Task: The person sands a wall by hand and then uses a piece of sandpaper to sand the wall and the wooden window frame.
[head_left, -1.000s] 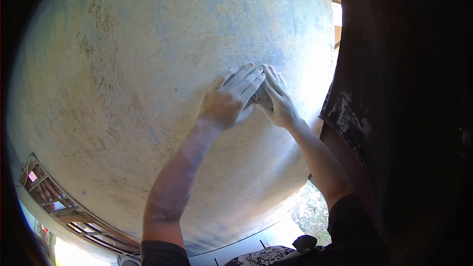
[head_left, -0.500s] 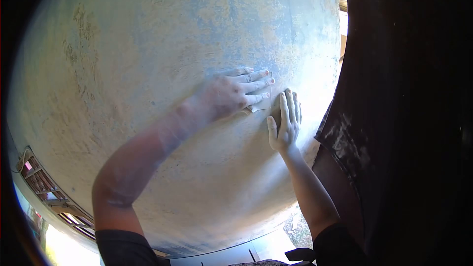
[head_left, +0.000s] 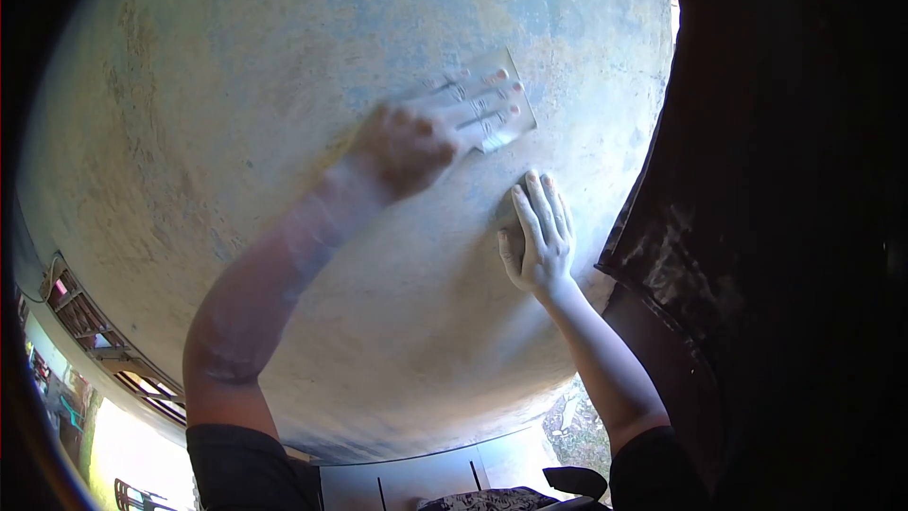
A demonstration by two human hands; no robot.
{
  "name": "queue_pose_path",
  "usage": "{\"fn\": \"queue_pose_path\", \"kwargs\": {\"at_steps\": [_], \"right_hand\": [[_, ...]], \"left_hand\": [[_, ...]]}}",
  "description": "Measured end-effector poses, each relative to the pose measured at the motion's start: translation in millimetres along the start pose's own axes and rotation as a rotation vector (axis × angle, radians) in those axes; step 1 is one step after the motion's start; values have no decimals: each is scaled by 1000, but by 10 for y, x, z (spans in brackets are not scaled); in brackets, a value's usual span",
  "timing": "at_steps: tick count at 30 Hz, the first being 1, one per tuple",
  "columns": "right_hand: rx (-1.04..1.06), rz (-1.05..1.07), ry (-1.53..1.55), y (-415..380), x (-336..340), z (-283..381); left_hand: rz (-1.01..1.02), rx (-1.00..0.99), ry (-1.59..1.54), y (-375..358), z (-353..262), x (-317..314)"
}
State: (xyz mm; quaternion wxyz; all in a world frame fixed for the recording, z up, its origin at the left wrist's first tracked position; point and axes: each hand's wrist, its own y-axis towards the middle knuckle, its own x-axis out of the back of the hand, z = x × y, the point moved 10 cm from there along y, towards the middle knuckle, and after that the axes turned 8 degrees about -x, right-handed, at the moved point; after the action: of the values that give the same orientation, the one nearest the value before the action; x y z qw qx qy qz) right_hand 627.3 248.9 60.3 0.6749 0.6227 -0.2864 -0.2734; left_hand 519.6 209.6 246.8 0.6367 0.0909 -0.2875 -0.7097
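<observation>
A large curved panel point(head_left: 397, 341) in worn, patchy pale blue and beige fills most of the view. My left hand point(head_left: 440, 123) lies over a thin, pale sheet of sandpaper point(head_left: 520, 114), pressing it flat against the panel. Its fingers are stretched out, and the sheet's edge shows beyond the fingertips. The wrist is smeared by motion. Lower and to the right, my right hand point(head_left: 544, 237) rests on the panel with nothing in it, fingers extended and thumb apart. Whitish dust coats both hands.
A dark sheet or cover point(head_left: 776, 227) borders the panel on the right, with whitish smudges near its edge. A slatted grille opening point(head_left: 109, 345) sits at the lower left. Below the panel is a pale, flat surface point(head_left: 426, 483) with dark lines.
My left hand has moved up the panel with the sandpaper, and more of the sheet shows now. The right hand has shifted slightly left and stays on the panel.
</observation>
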Motion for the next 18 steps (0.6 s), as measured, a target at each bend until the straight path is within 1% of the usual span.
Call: {"fn": "queue_pose_path", "kwargs": {"at_steps": [2,4,6,7,8,10,12,13,15,16,18], "right_hand": [[18,4,13,-108,-16,-12],[64,-5,24,-166,-49,4],[60,-30,50,-188,-43,33],[50,-31,49,-197,-33,54],[49,-41,47,-193,-28,58],[59,-41,60,-208,-1,97],[16,-11,83,-251,-48,57],[32,-13,83,-273,-63,76],[-1,-49,116,-293,-79,61],[13,-56,117,-296,-73,103],[-46,-60,88,-295,-85,100]], "left_hand": [[11,-5,11,-20,226,50],[26,-6,25,4,294,77],[-63,297,102,-34,553,197],[-143,209,235,32,345,278],[-145,211,240,19,204,237],[43,24,100,-81,-259,-68],[101,-58,-100,-256,-548,-103],[92,-50,-88,-291,-477,-76],[133,-20,-134,-381,-190,-59],[125,-17,-121,-354,-20,43],[-70,260,149,-328,552,456]]}}
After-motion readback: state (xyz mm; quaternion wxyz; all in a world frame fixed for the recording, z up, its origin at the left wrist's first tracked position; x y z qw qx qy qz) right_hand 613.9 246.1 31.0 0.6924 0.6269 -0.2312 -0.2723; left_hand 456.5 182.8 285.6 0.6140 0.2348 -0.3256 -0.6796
